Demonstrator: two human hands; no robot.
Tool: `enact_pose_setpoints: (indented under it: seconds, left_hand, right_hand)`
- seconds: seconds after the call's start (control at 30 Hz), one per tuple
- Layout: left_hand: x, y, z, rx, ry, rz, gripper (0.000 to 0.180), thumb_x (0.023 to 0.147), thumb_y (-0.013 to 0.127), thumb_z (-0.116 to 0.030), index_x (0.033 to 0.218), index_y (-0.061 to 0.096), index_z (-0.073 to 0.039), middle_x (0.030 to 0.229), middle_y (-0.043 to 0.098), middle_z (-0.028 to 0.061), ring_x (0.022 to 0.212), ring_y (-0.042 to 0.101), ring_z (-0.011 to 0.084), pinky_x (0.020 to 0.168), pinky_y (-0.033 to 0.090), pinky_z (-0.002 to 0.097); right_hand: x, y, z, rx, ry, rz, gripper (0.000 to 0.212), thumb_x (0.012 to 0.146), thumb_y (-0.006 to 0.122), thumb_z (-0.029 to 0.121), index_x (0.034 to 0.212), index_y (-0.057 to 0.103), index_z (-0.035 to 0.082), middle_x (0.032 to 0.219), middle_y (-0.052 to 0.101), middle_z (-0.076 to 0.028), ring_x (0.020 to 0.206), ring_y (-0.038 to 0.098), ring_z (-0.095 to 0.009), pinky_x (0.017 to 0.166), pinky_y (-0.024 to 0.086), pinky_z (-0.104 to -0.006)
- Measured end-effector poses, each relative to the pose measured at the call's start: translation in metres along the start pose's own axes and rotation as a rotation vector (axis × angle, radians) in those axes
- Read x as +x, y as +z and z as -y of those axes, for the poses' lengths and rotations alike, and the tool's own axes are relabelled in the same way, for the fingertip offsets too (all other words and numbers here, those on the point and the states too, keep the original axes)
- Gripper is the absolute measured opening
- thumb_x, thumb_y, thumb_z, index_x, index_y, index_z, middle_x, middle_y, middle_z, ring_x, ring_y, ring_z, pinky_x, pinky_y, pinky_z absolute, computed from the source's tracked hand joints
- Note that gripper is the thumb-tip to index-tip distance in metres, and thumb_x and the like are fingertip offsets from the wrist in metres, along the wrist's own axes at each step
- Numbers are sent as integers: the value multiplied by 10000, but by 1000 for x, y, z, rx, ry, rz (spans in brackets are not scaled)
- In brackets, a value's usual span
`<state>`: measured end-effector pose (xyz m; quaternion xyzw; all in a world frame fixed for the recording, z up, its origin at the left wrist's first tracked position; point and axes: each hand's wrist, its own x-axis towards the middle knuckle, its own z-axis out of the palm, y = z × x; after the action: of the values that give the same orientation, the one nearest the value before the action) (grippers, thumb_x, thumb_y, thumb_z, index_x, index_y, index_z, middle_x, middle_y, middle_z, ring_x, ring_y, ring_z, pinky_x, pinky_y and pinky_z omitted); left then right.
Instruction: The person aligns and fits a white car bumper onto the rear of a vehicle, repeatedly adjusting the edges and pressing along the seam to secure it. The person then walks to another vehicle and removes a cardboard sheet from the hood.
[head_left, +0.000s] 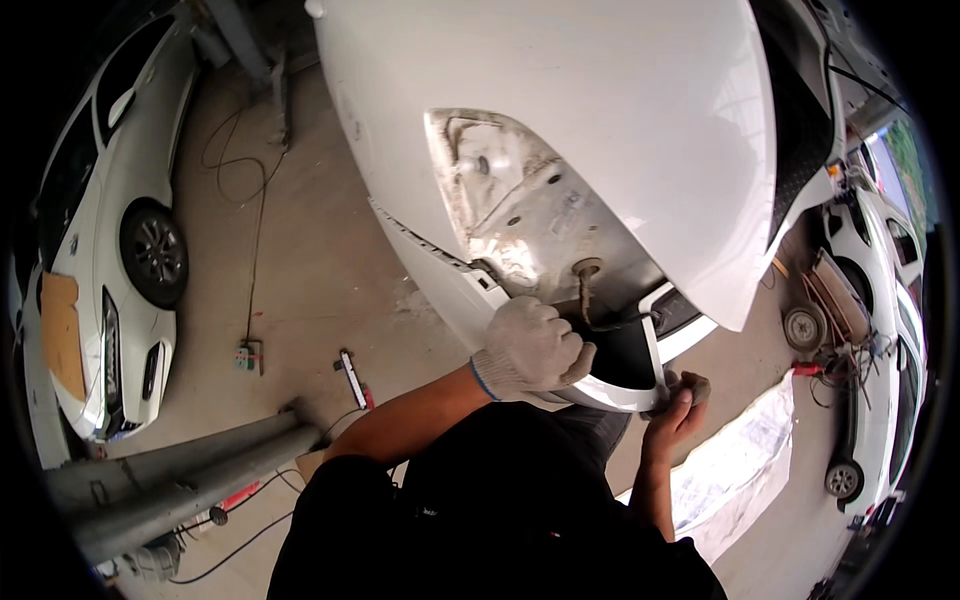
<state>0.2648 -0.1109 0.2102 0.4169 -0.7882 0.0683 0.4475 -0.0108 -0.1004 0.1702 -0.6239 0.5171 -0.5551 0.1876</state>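
A white car bumper point(436, 283) runs along the body below a bare metal lamp recess point(525, 210). My left hand point(530, 345), in a pale work glove with a blue cuff, is closed over the bumper's upper edge near its middle. My right hand point(680, 402) grips the bumper's near right corner, with the thumb in sight and the other fingers partly hidden. From a grommet in the recess a cable point(585, 300) hangs and bends right, toward the dark gap behind the bumper. Above it spreads the white body panel point(600, 90).
A white car point(135, 250) with cardboard point(62, 335) on it stands at left. Near a grey post base point(190, 480) lie cables and a white bar-shaped object point(352, 378). At right are a silvery sheet point(740, 460), a wheeled cart point(830, 305) and more white cars point(880, 440).
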Motion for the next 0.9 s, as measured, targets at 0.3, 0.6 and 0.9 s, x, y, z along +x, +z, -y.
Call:
enact_pose_setpoints:
  seconds: [0.3,0.6,0.9]
  left_hand:
    - [-6,11,3,9,-32,-74,353,668,735,-142,465,447,-129,439,486,33,389,500,197,395,379,339]
    - [-60,-59,47,175,-471,-480,464,777,700,-151,1211,581,-39,1209,584,187,1077,585,345,941,455,476]
    - [-172,-7,221,-188,-1371,-1188,430,957,544,-291,1231,544,40,1186,596,236,1003,603,377,870,479,432]
  right_hand:
    - [4,16,-13,96,37,-92,278,992,442,201,931,573,-36,807,533,-53,710,494,-141,689,465,-297]
    - [3,11,-25,133,92,-150,272,1008,457,200,1001,588,-38,892,549,-62,787,500,-151,715,453,-293]
    - [3,6,-24,113,118,-120,314,998,470,241,1028,592,-47,927,561,-65,843,498,-169,751,422,-304]
